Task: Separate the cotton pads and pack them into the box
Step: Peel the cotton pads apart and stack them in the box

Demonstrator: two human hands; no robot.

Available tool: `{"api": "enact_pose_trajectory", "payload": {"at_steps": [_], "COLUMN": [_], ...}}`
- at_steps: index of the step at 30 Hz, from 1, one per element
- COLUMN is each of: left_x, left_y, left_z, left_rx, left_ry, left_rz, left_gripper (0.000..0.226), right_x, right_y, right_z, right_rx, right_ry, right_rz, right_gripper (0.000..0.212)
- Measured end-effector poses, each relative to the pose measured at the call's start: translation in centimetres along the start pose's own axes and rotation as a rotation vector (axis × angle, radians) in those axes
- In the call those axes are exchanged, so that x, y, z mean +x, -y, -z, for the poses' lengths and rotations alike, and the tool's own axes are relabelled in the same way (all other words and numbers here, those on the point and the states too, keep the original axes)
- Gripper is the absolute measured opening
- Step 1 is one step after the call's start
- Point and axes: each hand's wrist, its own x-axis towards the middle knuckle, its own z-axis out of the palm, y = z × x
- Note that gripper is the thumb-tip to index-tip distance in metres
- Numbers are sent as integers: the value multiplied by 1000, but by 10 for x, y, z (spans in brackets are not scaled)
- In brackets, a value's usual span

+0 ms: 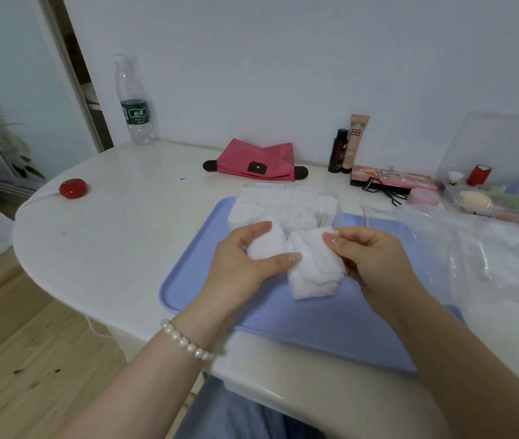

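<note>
Over a light blue tray (315,327), both hands hold white cotton pads. My left hand (239,264) grips a small stack of pads (266,243) between thumb and fingers. My right hand (372,258) pinches the top of a fanned bunch of pads (312,270) whose lower end hangs toward the tray. The two bunches touch in the middle. Just behind them stands a clear box (339,213) packed with rows of upright white pads (283,204).
A crumpled clear plastic bag (473,248) lies at the tray's right. At the back are a pink pouch (255,160), a water bottle (134,103), two cosmetic tubes (348,147), a pink case (391,180), a clear organiser (499,172). A red round object (73,188) lies left.
</note>
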Motion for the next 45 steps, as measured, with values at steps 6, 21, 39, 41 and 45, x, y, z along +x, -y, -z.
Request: {"api": "enact_pose_trajectory", "payload": {"at_steps": [6, 21, 39, 41, 45], "left_x": [-3, -4, -16, -17, -11], "left_y": [2, 2, 9, 3, -9], "left_z": [-8, -15, -10, -3, 0], "left_rx": [-44, -190, 476, 640, 282], "left_ry": [17, -39, -83, -145, -170], "left_rz": [18, 8, -113, -261, -319], "left_gripper": [83, 70, 56, 44, 23], "right_x": [-1, -23, -5, -5, -8], "right_y": [0, -3, 16, 18, 18], "right_z": [-3, -18, 3, 3, 2], "right_rx": [-2, -502, 139, 213, 319], "right_ry": [2, 12, -54, 12, 250], "right_rz": [-6, 657, 80, 64, 95], "right_gripper": [5, 18, 29, 27, 21]}}
